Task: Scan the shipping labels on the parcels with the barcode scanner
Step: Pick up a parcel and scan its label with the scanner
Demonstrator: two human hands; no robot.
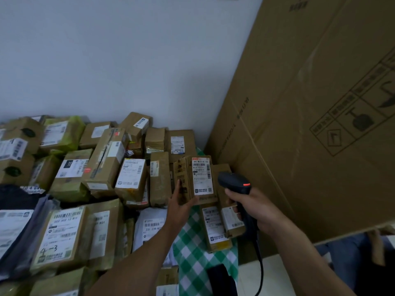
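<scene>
Pretty much everything here is brown cardboard: the small parcel point(184, 178), the heap of parcels point(102, 159) and the huge carton point(310, 103), which has black handling symbols printed on it. The shipping label point(202, 176) is white with black barcodes. The barcode scanner point(234, 181) is black with a little orange-red light point(246, 184). One wrapped parcel point(62, 133) is yellow-green. The cloth point(192, 242) is green-and-white check, and the wall point(106, 50) is plain white.
</scene>
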